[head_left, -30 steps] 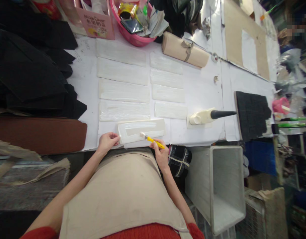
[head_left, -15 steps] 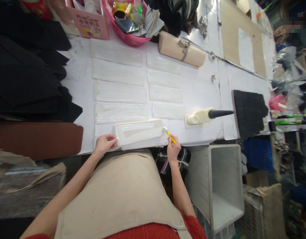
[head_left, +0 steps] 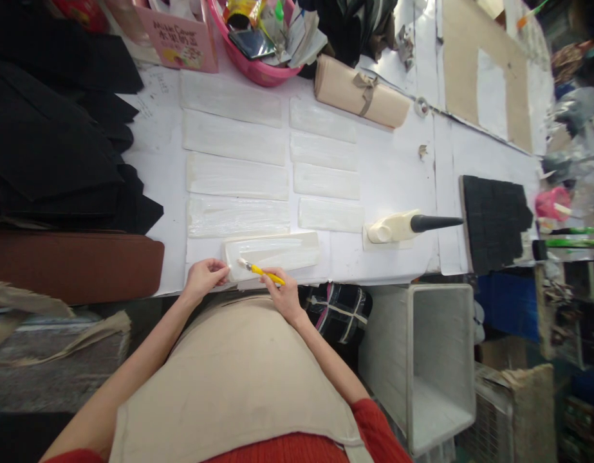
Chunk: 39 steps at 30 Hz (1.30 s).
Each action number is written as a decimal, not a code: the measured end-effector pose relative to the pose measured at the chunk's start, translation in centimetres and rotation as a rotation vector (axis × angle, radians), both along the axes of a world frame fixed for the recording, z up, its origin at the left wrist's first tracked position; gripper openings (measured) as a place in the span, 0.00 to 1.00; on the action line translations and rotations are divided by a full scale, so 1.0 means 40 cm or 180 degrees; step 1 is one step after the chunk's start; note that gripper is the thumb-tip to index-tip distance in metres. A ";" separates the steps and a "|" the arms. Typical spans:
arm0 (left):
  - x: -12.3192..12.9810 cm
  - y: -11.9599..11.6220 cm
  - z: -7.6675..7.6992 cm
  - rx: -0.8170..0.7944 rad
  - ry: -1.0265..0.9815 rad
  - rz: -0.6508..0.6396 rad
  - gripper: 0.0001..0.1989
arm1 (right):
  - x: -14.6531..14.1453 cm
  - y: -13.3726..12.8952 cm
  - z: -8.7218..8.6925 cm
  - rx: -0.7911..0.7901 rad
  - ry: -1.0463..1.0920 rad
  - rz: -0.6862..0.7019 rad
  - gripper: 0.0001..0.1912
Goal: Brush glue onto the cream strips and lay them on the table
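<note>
My right hand (head_left: 283, 296) is closed round the yellow handle of a small paintbrush (head_left: 265, 272). Its bristles touch the left part of a pale rectangular strip (head_left: 297, 249) at the table's near edge. Wet white streaks coat much of this strip. The fingers of my left hand (head_left: 207, 278) pinch the strip's lower left corner. Behind it lie two columns of flat white-coated strips, longer ones (head_left: 237, 216) on the left and shorter ones (head_left: 330, 214) on the right. A cream bottle with a long dark nozzle (head_left: 393, 228) lies on its side to the right.
Black sheets (head_left: 60, 141) are heaped at the left above a brown padded piece (head_left: 74, 265). A pink basket (head_left: 265, 74) of odds and ends and a tied beige roll (head_left: 345, 90) stand at the back. A black slab (head_left: 494, 222) lies right; a grey bin (head_left: 410, 360) stands below the edge.
My right hand has swept the brush leftward from the strip's right end to its left part. My left hand keeps its hold on the corner. The view has shifted slightly.
</note>
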State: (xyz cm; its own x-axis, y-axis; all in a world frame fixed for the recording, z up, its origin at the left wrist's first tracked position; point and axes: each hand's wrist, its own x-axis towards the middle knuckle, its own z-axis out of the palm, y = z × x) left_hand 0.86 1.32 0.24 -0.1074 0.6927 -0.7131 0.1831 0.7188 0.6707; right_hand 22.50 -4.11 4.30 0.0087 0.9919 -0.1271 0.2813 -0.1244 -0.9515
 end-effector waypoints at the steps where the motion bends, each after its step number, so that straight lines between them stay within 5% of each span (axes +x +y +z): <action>1: 0.000 0.000 0.000 0.0007 0.0002 -0.0002 0.18 | -0.010 0.009 -0.003 -0.0060 0.0137 0.0060 0.11; 4: 0.000 -0.001 0.000 0.0037 0.0009 -0.0002 0.18 | -0.005 0.025 -0.019 -0.0164 0.0195 -0.0037 0.11; 7: -0.002 -0.002 -0.002 0.0053 -0.0008 0.0000 0.18 | 0.046 0.021 -0.025 -0.0179 0.0008 -0.0601 0.12; 12: -0.003 -0.002 -0.003 0.0110 -0.0008 0.0011 0.18 | 0.108 0.007 0.014 -0.0109 -0.0566 -0.1277 0.13; 16: -0.003 -0.001 0.001 0.0094 -0.0050 0.0040 0.17 | 0.038 0.029 0.036 -0.0100 -0.0198 -0.0839 0.12; 19: -0.002 -0.001 0.004 0.0090 -0.0046 0.0033 0.16 | -0.034 0.059 0.011 -0.0236 0.0214 -0.0501 0.13; 22: 0.000 -0.002 0.006 0.0085 -0.0016 0.0036 0.16 | -0.055 0.075 -0.031 -0.0404 0.0458 -0.0661 0.14; 31: 0.006 -0.003 0.006 0.0090 0.0101 0.0047 0.16 | 0.129 0.052 -0.057 -0.0285 0.0290 -0.2042 0.22; 39: 0.010 0.001 0.019 0.0037 0.0081 0.0027 0.15 | 0.254 0.064 -0.057 -0.0013 -0.0518 -0.2310 0.25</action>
